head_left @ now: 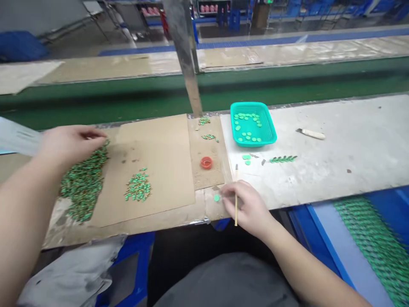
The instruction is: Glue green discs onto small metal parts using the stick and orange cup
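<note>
My left hand [72, 145] is over the upper edge of a large pile of small green-and-brown pieces [86, 183]. Its thumb and fingers come together in a pinch; what lies between them is too small to make out. In my right hand [247, 207] is a thin wooden-handled brush [236, 200], held upright with its tip pointing away from me. Just left of those fingertips a flat green disc [216, 198] lies near the table's front edge. Beyond it stands a small red dish [206, 162].
A smaller heap [139, 186] lies on the cardboard sheet [162, 157]. A teal basket [271, 137] holds green discs, with loose discs [246, 157] before it. Rightward are a row of finished-looking green pieces [283, 159] and a white-handled knife [311, 134]. A metal post [188, 72] rises behind.
</note>
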### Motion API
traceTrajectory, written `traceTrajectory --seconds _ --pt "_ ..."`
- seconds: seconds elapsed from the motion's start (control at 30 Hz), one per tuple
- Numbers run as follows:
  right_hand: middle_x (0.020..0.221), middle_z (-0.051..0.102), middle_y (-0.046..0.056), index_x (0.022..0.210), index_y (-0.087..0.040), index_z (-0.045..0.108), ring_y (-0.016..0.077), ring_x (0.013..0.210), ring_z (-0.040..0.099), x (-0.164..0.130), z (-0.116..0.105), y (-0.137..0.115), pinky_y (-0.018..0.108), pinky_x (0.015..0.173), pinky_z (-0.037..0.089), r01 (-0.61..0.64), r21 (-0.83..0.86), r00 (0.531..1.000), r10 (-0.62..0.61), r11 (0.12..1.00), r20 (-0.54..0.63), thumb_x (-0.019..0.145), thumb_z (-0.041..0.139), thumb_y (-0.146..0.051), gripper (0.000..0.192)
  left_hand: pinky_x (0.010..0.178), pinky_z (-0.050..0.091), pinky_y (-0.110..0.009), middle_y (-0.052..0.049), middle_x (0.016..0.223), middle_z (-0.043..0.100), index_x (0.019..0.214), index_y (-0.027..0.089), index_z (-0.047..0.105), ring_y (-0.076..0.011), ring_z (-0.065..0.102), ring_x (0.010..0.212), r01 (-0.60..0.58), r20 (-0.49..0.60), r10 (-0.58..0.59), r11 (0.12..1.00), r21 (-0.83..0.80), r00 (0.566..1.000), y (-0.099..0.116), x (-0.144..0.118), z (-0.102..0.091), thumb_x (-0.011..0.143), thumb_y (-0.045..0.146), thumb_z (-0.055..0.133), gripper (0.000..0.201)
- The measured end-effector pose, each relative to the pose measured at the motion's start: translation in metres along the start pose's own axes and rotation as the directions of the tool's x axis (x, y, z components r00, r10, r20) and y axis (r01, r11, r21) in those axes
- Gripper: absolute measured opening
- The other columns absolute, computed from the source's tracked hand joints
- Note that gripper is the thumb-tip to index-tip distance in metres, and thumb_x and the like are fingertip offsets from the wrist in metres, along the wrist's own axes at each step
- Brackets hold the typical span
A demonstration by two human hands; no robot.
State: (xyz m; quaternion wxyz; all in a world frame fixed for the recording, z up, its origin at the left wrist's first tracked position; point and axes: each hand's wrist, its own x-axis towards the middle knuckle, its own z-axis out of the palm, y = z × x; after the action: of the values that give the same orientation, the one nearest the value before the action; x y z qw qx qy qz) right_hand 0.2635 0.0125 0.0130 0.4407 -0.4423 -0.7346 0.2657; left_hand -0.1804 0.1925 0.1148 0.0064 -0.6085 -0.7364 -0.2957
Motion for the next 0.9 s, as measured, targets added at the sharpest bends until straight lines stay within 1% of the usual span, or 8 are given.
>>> traceTrajectory --seconds 0.07,0.2,0.3,0.37,0.5,0.6,0.77,0.9 --pt "0.106 0.085 0.006 0.111 -0.025 0.069 0.0248 0.099 0.076 0.003 0.0 0.003 0.04 0.088 0.063 0.039 -0.031 0.997 -0.036 0.999 0.075 0.101 0.069 -0.011 0.017 0.11 0.061 -0.055 0.006 0.073 0.072 0.091 0.017 0.085 -0.0094 0.062 0.075 0.079 -0.004 -0.08 0.993 -0.085 0.997 0.004 -0.024 0.004 0.086 0.057 0.086 0.039" --pt "0.1 0.083 0.005 0.107 -0.025 0.069 0.0254 0.094 0.072 0.009 0.009 0.005 0.04 0.087 0.059 0.093 -0.121 0.988 -0.076 0.988 0.137 0.101 0.067 -0.009 0.017 0.076 0.063 -0.032 -0.002 0.092 0.084 0.088 0.024 0.085 -0.0191 0.074 0.082 0.107 0.174 -0.028 0.88 -0.462 0.984 0.044 -0.121 0.007 0.068 0.048 0.097 0.033" --pt "0.093 0.08 0.005 0.103 -0.024 0.069 0.0258 0.091 0.069 0.011 0.014 0.003 0.04 0.083 0.057 0.087 -0.182 0.986 -0.059 0.979 0.156 0.103 0.065 -0.011 0.013 0.071 0.065 -0.03 -0.004 0.092 0.083 0.085 0.026 0.084 -0.0207 0.077 0.082 0.129 0.352 0.126 0.776 -0.618 0.927 0.092 -0.187 0.017 0.079 0.042 0.094 0.019" --pt "0.096 0.08 0.007 0.11 -0.022 0.071 0.0266 0.093 0.07 0.009 0.012 0.0 0.041 0.084 0.059 0.072 -0.183 0.989 -0.047 0.981 0.14 0.105 0.063 -0.011 0.014 0.069 0.064 -0.027 -0.003 0.089 0.083 0.084 0.027 0.085 -0.0191 0.077 0.079 0.141 0.37 0.177 0.711 -0.688 0.912 0.121 -0.213 0.027 0.083 0.038 0.091 0.012" --pt "0.132 0.08 0.016 0.152 -0.015 0.061 0.0275 0.117 0.074 0.0 -0.01 -0.007 0.046 0.103 0.065 0.075 -0.075 0.99 -0.065 0.994 0.129 0.102 0.048 0.0 0.054 0.065 0.06 -0.024 -0.003 0.09 0.083 0.088 0.028 0.087 -0.017 0.076 0.078 0.122 0.341 0.176 0.709 -0.695 0.924 0.149 -0.231 0.05 0.089 0.033 0.084 0.006" --pt "0.146 0.077 0.018 0.168 -0.015 0.05 0.0273 0.128 0.076 -0.005 -0.029 -0.008 0.049 0.112 0.066 0.081 -0.021 0.988 -0.077 0.997 0.133 0.109 0.048 -0.005 0.06 0.064 0.059 -0.025 -0.004 0.092 0.082 0.09 0.027 0.087 -0.0176 0.075 0.08 0.079 0.337 0.213 0.732 -0.677 0.917 0.154 -0.235 0.062 0.093 0.033 0.08 0.009" --pt "0.13 0.087 0.009 0.141 -0.02 0.07 0.0209 0.116 0.083 -0.001 -0.04 -0.001 0.038 0.104 0.07 0.139 0.024 0.99 -0.139 0.99 0.003 0.112 0.049 -0.005 0.039 0.071 0.061 -0.028 -0.003 0.093 0.081 0.093 0.028 0.085 -0.0175 0.074 0.083 -0.032 0.301 0.288 0.768 -0.64 0.909 0.155 -0.24 0.074 0.096 0.028 0.077 0.009" --pt "0.121 0.088 0.007 0.128 -0.019 0.072 0.0199 0.109 0.084 0.004 -0.042 0.004 0.036 0.1 0.069 0.165 -0.005 0.986 -0.165 0.986 -0.026 0.111 0.053 -0.006 0.029 0.076 0.065 -0.028 -0.002 0.097 0.083 0.097 0.028 0.087 -0.0175 0.077 0.085 -0.004 0.314 0.254 0.784 -0.621 0.915 0.154 -0.243 0.078 0.098 0.032 0.079 0.009"
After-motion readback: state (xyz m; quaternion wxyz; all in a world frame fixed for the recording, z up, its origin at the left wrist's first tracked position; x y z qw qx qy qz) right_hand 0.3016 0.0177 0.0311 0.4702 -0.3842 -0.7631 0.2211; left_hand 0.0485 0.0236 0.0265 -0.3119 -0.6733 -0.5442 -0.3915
